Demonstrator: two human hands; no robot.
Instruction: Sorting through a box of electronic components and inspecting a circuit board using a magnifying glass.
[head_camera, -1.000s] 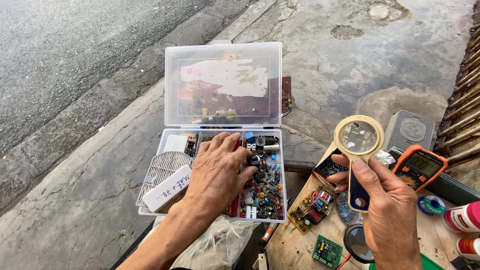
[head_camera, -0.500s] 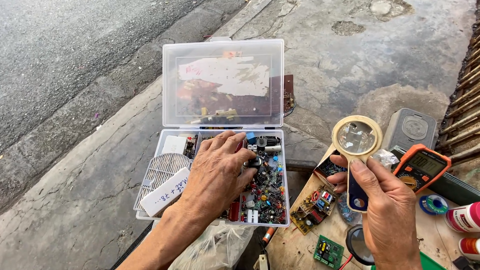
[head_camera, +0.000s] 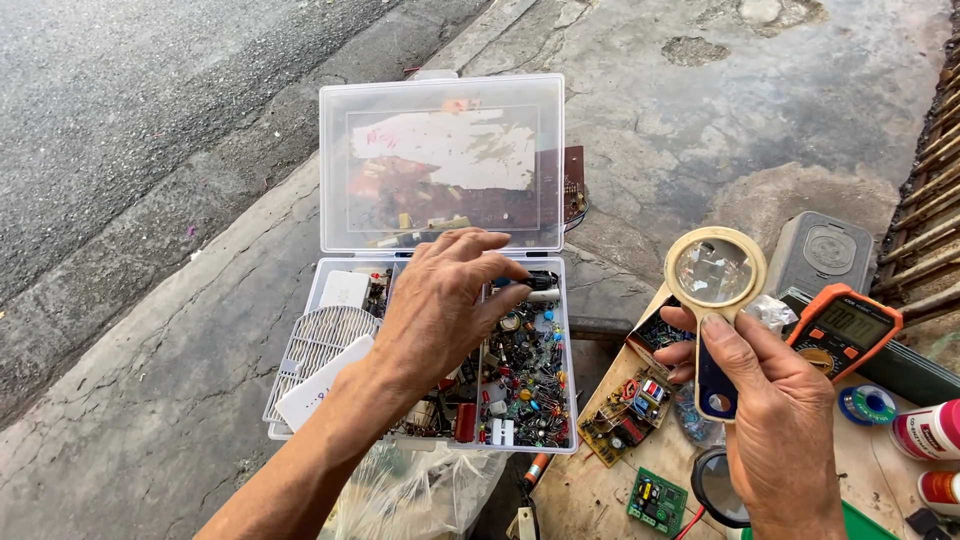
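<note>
Left hand hovers fingers spread over the clear parts box, fingertips down among the loose components, pinching nothing I can see. Right hand is clamped round the magnifying glass handle, lens up, circuit boards just below it.

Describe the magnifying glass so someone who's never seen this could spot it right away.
Start at the clear plastic parts box with its lid up, then look right. The right hand holds up the magnifying glass: the only round lens there with a cream rim and dark blue handle.
</note>
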